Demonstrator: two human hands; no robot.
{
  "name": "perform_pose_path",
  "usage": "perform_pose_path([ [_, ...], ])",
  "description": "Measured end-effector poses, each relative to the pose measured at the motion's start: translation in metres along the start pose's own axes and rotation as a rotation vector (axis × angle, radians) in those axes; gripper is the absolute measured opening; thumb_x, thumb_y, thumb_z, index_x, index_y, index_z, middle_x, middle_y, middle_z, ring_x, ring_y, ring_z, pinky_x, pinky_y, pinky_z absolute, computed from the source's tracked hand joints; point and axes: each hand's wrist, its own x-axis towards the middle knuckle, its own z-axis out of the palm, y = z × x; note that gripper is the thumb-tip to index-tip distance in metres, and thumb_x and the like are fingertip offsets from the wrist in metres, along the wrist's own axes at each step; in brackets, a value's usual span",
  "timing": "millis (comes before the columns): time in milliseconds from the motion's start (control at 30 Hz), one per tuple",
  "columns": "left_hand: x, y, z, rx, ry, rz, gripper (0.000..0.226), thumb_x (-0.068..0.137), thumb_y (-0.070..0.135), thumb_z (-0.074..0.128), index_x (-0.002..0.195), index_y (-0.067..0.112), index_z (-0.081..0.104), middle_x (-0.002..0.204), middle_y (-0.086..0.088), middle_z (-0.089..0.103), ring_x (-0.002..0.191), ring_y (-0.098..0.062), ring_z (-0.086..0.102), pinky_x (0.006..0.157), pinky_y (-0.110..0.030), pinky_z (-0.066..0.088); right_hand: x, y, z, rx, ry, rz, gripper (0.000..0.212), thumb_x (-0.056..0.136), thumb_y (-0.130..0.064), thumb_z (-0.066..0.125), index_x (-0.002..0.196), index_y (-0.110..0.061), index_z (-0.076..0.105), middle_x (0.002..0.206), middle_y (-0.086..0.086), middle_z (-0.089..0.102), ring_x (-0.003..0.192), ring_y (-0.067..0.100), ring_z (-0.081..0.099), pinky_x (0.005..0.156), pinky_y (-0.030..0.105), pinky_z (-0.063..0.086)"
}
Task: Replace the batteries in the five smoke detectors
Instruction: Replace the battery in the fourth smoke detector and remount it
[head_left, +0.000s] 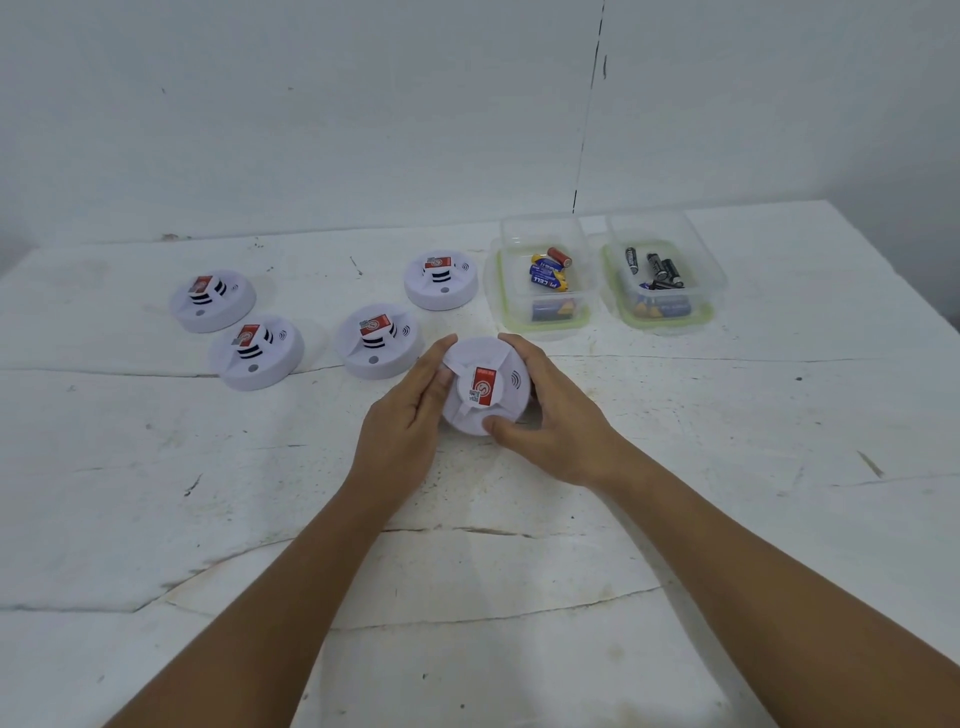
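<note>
Two hands, the left hand and the right hand, each keep a closed grip on the sides of one round white plastic smoke detector, held just over the cracked white worktop. If they twist too hard, it may slip and knock the nearest other round white detector, or the clear plastic box of blue and yellow batteries.

Single head-worn view, forward and down over the table.
</note>
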Motion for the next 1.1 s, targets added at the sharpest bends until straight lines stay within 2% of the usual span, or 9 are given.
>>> perform_pose_path([
  [167, -0.0011, 0.0026, -0.0009, -0.016, -0.001, -0.006, 0.041, 0.111, 0.043, 0.039, 0.151, 0.044, 0.047, 0.143, 0.031, 0.054, 0.120, 0.028, 0.045, 0.092, 0.003, 0.035, -0.0001, 0.0003, 0.0004, 0.013, -0.006, 0.011, 0.089, 0.081, -0.051, 0.070, 0.156, -0.040, 0.024, 0.147, -0.022, 0.047, 0.134, 0.006, 0.049, 0.107, 0.043, 0.050],
  [300, -0.0017, 0.0037, -0.0010, -0.019, 0.000, -0.006, 0.042, 0.111, 0.041, 0.040, 0.152, 0.042, 0.047, 0.141, 0.030, 0.054, 0.115, 0.030, 0.046, 0.089, 0.003, 0.036, -0.0003, 0.0002, 0.0005, 0.018, -0.011, 0.007, 0.088, 0.082, -0.048, 0.071, 0.157, -0.038, 0.025, 0.149, -0.021, 0.046, 0.136, 0.005, 0.048, 0.109, 0.043, 0.049],
  [500, -0.0004, 0.0006, -0.0011, -0.001, -0.001, -0.022, 0.040, 0.110, 0.048, 0.038, 0.149, 0.053, 0.046, 0.143, 0.033, 0.055, 0.117, 0.025, 0.050, 0.089, 0.000, 0.038, -0.0005, 0.0005, 0.0004, 0.033, -0.002, 0.000, 0.089, 0.080, -0.052, 0.069, 0.157, -0.035, 0.028, 0.148, -0.021, 0.047, 0.137, 0.006, 0.048, 0.109, 0.043, 0.049],
  [700, -0.0009, 0.0027, -0.0004, 0.003, 0.002, -0.014, 0.041, 0.110, 0.045, 0.038, 0.150, 0.048, 0.046, 0.143, 0.029, 0.056, 0.113, 0.027, 0.049, 0.087, 0.001, 0.038, -0.0002, 0.0017, 0.0006, 0.028, -0.002, -0.008, 0.089, 0.081, -0.050, 0.071, 0.157, -0.035, 0.028, 0.149, -0.021, 0.047, 0.136, 0.005, 0.049, 0.108, 0.043, 0.050],
  [1100, -0.0007, 0.0006, -0.0003, -0.010, -0.002, -0.004, 0.042, 0.111, 0.042, 0.038, 0.152, 0.044, 0.046, 0.141, 0.030, 0.054, 0.116, 0.029, 0.047, 0.091, 0.001, 0.037, -0.0002, 0.0013, 0.0003, 0.015, -0.003, -0.024, 0.086, 0.084, -0.046, 0.072, 0.157, -0.035, 0.028, 0.147, -0.022, 0.047, 0.135, 0.004, 0.049, 0.107, 0.042, 0.051],
])
